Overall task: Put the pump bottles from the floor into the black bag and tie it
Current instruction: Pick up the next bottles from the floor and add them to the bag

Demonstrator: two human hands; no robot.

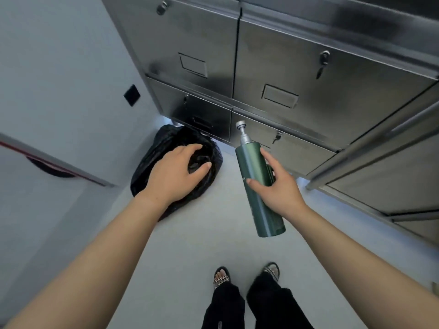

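Bottle gripped in right hand, just right of black bag | left hand clutches bag top

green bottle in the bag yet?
No, the right hand holds the green pump bottle clear of the black bag, whose top the left hand grips.

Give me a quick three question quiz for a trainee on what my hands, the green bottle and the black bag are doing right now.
1. True or false: the green pump bottle is already inside the black bag.
2. The right hand holds: A. a cup, B. the green pump bottle, C. nothing.
3. Fill in: the left hand grips the ____.
Key: 1 false; 2 B; 3 black bag.
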